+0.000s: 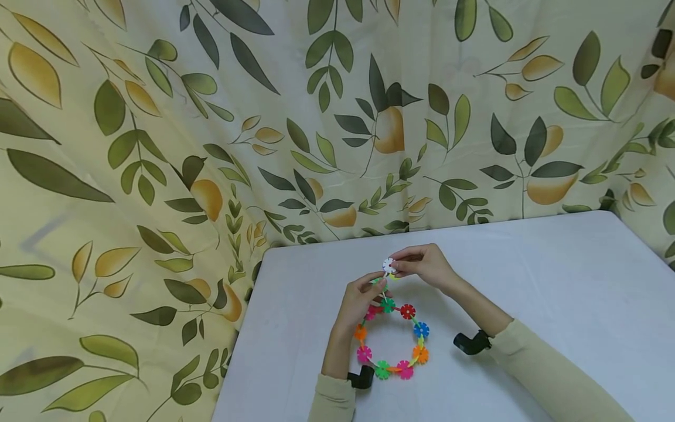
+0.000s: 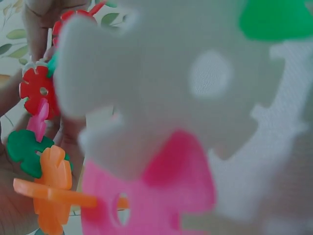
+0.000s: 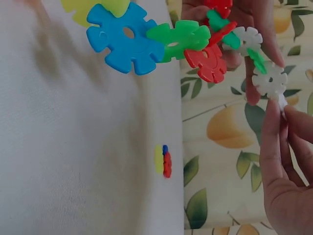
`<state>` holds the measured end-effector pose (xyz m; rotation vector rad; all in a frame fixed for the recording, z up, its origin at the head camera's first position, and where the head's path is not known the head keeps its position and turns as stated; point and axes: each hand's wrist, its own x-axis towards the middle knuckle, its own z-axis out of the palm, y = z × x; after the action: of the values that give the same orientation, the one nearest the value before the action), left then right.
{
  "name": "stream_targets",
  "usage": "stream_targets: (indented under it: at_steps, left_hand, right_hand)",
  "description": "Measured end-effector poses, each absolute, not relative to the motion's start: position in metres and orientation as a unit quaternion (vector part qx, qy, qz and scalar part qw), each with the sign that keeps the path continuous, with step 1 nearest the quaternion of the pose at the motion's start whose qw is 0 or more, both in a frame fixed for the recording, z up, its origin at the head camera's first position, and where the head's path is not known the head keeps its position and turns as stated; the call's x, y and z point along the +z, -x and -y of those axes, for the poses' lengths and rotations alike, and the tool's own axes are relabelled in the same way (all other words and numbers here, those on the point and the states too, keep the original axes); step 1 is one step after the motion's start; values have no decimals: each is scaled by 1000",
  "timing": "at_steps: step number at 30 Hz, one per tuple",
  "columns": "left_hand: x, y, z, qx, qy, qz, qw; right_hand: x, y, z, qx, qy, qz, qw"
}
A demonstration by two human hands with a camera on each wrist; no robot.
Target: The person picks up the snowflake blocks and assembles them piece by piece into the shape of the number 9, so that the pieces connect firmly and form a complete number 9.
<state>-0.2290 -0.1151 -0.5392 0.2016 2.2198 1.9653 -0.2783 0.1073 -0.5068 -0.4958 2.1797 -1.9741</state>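
Note:
A ring of interlocking plastic snowflake discs in many colours hangs or lies below my hands; its blue disc [image 1: 421, 329] is on the right side. My left hand [image 1: 354, 302] grips the chain near its top, by a green disc [image 1: 388, 305]. Between the thumb and fingers of my right hand [image 1: 429, 268] is a white snowflake disc [image 1: 388, 265], just above the left fingertips. In the right wrist view, that hand pinches a white piece edge-on below another white disc [image 3: 270, 81]. A blurred white disc [image 2: 151, 73] fills much of the left wrist view, hiding part of the chain.
A white-clothed table [image 1: 474, 387] lies under the hands. Loose yellow, blue and red discs [image 3: 167, 164] sit near its far edge. A leaf-patterned curtain [image 1: 453, 146] hangs behind and to the left. Each wrist wears a black camera [image 1: 471, 342].

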Motion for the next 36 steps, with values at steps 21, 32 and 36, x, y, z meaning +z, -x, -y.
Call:
stream_targets:
  at_steps: [21, 32, 36]
  left_hand:
    - [-541, 233, 121, 681, -83, -724, 75]
    - [-542, 233, 118, 676, -111, -723, 89]
    - [-542, 234, 108, 672, -119, -727, 79]
  right_hand:
    - [-502, 287, -102, -646, 191, -730, 116]
    - [-506, 285, -96, -658, 185, -715, 146]
    - [-506, 282, -99, -664, 153, -721, 126]
